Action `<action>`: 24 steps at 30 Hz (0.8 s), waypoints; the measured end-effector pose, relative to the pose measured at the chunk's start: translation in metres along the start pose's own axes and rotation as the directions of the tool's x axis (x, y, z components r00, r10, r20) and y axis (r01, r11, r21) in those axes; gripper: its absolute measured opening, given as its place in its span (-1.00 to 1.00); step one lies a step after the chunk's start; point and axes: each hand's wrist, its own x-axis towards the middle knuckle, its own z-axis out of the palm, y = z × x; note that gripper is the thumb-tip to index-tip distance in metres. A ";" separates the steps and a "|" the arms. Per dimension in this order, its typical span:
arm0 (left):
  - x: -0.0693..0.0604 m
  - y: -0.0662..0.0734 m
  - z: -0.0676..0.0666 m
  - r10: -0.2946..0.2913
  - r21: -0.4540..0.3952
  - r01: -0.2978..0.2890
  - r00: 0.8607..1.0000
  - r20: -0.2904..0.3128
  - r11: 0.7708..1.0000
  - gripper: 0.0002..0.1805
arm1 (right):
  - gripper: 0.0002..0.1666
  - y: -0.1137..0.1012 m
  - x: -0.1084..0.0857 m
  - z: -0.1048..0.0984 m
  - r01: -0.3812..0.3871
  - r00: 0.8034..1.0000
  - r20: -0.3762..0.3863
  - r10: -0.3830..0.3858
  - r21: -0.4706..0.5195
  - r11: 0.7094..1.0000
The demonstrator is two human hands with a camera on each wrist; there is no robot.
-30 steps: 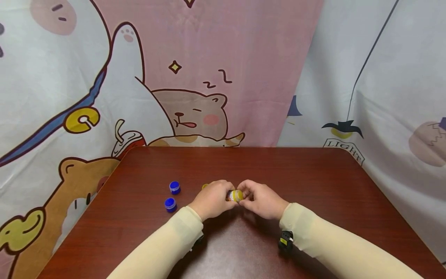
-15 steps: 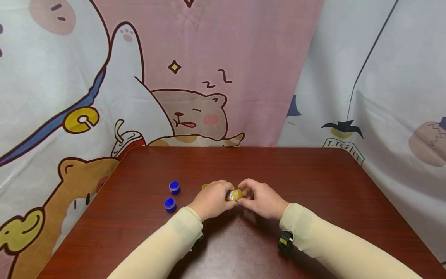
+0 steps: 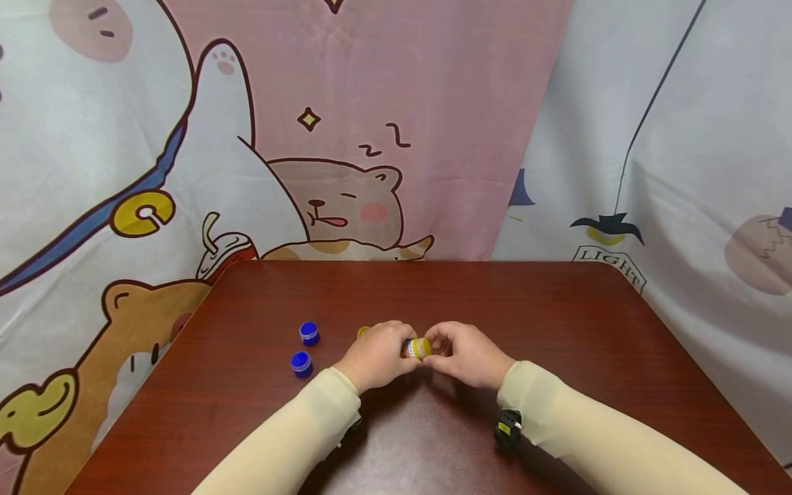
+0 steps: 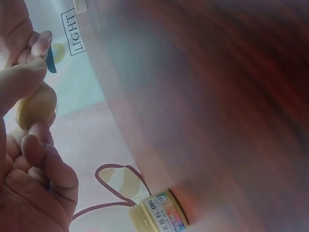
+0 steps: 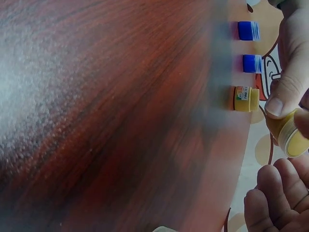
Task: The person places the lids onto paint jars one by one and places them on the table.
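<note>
From where I stood, the left hand [image 3: 375, 354] gripped a yellow jar [image 3: 411, 348], blue jars [image 3: 302, 364] left of it, the right hand [image 3: 468, 355] half-open by its lid [image 3: 423, 348], hold unclear.

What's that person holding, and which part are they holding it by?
A small, round yellow jar. The left hand grips its body; the yellow lid faces the right hand; whether that touches it isn't clear.

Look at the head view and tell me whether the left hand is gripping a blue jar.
No, the left hand grips a yellow jar.
</note>
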 end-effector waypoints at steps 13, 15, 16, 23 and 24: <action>0.000 0.000 -0.001 0.008 -0.013 -0.008 1.000 -0.007 1.000 -0.71 | -0.71 0.000 -0.001 0.001 -0.018 1.000 -0.023 0.018 0.005 1.000; 0.000 0.000 -0.001 0.005 -0.009 -0.005 1.000 -0.006 1.000 -0.72 | -0.71 0.000 -0.001 0.002 -0.013 1.000 -0.025 0.014 0.018 1.000; 0.000 0.000 -0.001 0.006 -0.008 -0.006 1.000 -0.007 1.000 -0.72 | -0.73 -0.001 -0.001 0.002 -0.014 1.000 -0.025 0.014 0.020 1.000; 0.000 0.000 -0.001 0.010 -0.010 -0.010 1.000 -0.009 1.000 -0.72 | -0.76 0.000 -0.002 0.001 -0.009 0.999 -0.037 0.010 0.013 1.000; 0.000 0.001 -0.001 0.011 -0.012 -0.012 1.000 -0.008 1.000 -0.72 | -0.74 0.000 -0.002 0.001 -0.005 0.999 -0.036 0.006 0.019 1.000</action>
